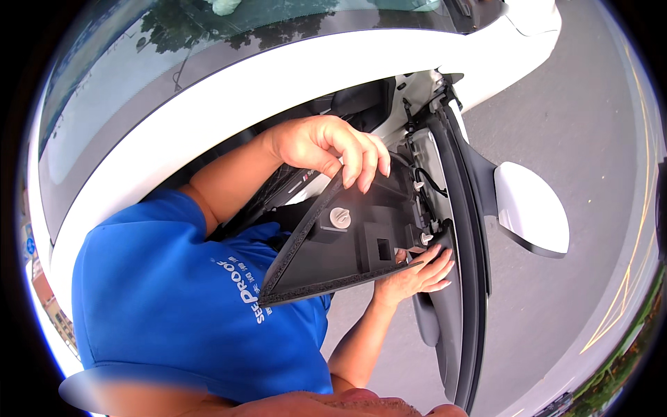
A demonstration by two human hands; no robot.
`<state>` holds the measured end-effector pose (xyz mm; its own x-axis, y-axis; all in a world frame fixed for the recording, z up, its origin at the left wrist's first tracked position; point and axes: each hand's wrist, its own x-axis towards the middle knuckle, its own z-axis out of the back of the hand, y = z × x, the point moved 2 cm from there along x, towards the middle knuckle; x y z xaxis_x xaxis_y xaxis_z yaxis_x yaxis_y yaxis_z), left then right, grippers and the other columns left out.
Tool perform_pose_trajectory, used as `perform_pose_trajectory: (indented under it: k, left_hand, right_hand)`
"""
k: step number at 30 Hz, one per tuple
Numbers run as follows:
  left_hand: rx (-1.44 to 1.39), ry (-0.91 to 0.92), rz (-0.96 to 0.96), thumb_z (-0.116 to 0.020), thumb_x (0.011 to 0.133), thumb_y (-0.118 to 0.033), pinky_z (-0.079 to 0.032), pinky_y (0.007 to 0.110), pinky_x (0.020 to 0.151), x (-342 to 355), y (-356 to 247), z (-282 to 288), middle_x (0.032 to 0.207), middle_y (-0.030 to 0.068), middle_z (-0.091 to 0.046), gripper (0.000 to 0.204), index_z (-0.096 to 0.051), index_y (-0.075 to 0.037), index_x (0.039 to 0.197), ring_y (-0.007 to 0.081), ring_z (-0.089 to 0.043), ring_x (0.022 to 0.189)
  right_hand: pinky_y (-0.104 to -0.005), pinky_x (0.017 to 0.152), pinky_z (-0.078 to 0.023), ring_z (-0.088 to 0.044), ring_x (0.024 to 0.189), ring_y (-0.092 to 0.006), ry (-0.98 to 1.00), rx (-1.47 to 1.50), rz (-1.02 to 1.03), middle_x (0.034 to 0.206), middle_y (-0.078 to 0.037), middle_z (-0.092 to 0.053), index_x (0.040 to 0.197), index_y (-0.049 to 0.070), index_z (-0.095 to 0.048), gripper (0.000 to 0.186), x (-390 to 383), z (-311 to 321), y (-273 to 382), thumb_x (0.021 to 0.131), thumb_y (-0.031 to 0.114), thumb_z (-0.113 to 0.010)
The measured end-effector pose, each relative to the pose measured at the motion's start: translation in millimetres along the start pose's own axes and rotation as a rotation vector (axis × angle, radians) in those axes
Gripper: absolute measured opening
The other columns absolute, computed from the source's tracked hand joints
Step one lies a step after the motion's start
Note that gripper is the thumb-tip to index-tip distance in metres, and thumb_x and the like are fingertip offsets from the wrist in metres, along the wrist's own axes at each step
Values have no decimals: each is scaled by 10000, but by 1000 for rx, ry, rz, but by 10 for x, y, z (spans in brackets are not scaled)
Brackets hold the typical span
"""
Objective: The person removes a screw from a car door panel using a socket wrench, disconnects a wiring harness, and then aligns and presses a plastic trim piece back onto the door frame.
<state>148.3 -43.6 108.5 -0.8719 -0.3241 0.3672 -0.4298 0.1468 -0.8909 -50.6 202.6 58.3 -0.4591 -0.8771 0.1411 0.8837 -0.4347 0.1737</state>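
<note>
A black triangular trim panel is tilted between my hands, its back showing, with fuzzy strips along its edges. On it sit a pale round clip and a small rectangular cutout; pale clips stand out along its far side. My left hand is closed on the panel's upper edge, fingers bent over it. At the lower right corner, my right hand grips the panel, its fingertips close to the car door. Part of that hand is hidden behind the panel.
The white car's roof edge arches over the open doorway. Beyond the panel, the door's inner frame shows bare metal and black wiring. A white side mirror juts out on the door's outer side, above grey pavement.
</note>
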Motion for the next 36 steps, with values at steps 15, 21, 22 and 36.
perform_pose_trajectory:
  k: [15,21,22,36]
  left_hand:
    - [444,52,198,-669,784,-19,-432,380,897,443,34,-208,916,61,-664,154,-684,-42,936,256,-570,987]
    - [566,100,252,-658,807,-30,-433,388,877,589,143,-317,920,52,-678,150,-670,-52,955,269,-576,944]
    - [571,101,256,-655,809,-30,-432,388,878,600,164,-322,922,53,-679,149,-670,-52,956,270,-579,942]
    - [609,-179,86,-707,754,-4,-432,405,975,492,597,-381,1163,92,-600,228,-702,-54,977,287,-524,1125]
  right_hand:
    - [-514,1156,-170,-417,1334,-373,-26,-146,65,1416,-221,-465,1397,-89,-391,562,21,87,41,1003,299,-496]
    - [-394,809,-495,-603,911,-311,-183,597,-30,1378,-224,-454,1378,-132,-348,549,-97,454,182,1004,227,-532]
    - [-387,805,-481,-586,937,-313,-211,571,-43,1381,-233,-445,1391,-126,-328,568,-72,537,226,1006,243,-525]
    - [-412,878,-462,-550,1070,-339,-190,604,-197,1251,-238,-477,1316,-103,-375,637,29,423,59,976,405,-554]
